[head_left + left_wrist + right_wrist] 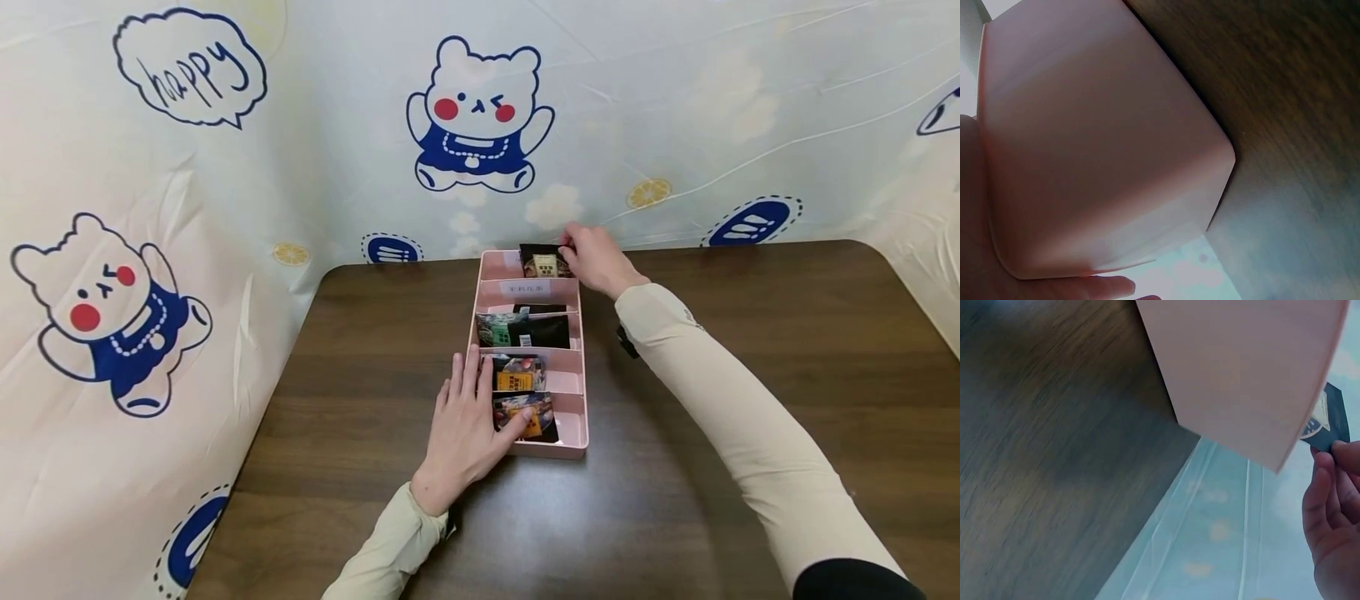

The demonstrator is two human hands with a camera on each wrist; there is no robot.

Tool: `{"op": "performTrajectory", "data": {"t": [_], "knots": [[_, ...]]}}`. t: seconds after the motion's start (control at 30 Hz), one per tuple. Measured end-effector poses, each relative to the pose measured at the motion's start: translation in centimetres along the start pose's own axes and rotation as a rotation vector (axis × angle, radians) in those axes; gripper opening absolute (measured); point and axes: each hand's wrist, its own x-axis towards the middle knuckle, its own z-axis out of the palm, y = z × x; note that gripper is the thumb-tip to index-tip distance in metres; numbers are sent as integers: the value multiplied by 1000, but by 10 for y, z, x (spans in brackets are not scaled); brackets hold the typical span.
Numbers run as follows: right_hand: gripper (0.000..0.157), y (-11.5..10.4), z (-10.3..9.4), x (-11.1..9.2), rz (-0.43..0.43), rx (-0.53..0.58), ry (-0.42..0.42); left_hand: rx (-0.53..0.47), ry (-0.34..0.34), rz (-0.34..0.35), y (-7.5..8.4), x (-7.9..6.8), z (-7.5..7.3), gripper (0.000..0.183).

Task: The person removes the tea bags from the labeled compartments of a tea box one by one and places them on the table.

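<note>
A long pink divided tray (564, 371) lies lengthwise on the table, small packets in its compartments. At its far end, my right hand (600, 262) pinches the corner of a black packet with a pale label (546, 265). The right wrist view shows thumb and fingertips on that black packet (1337, 415) above the tray's rim. My left hand (465, 429) rests along the tray's near left side, fingers extended, thumb over a packet with an orange label (536, 427). In the left wrist view, the hand lies against the rim of the tray wall (1097, 144).
Another orange-labelled packet (517, 375) sits one compartment farther back. Beyond it are a green-labelled packet (492, 330) and a black packet (551, 332). A white label strip (525, 288) marks a compartment. The wooden table (360, 375) meets a printed cloth (637, 100) behind.
</note>
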Motion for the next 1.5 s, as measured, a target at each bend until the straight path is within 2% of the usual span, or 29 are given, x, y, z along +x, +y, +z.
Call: {"op": "performTrajectory", "data": {"t": [0.13, 0.3, 0.47, 0.67, 0.9, 1.17, 1.5], "knots": [[19, 5, -9, -3, 2, 36, -19, -5, 8, -2, 0, 0, 1, 89], [19, 8, -18, -8, -60, -12, -35, -15, 14, 1, -1, 0, 0, 88], [17, 9, -25, -14, -77, -20, -40, -10, 10, -4, 0, 1, -1, 87], [20, 10, -36, -24, -76, -28, -2, -22, -6, 7, 3, 1, 1, 88], [20, 5, -49, -31, -121, -4, 107, -26, -9, 7, 1, 2, 1, 86], [22, 1, -65, -40, -124, 54, 156, -30, -8, -1, -1, 0, 0, 88], [23, 22, -73, -52, -60, 64, 172, -42, -4, -2, 0, 1, 0, 87]]}}
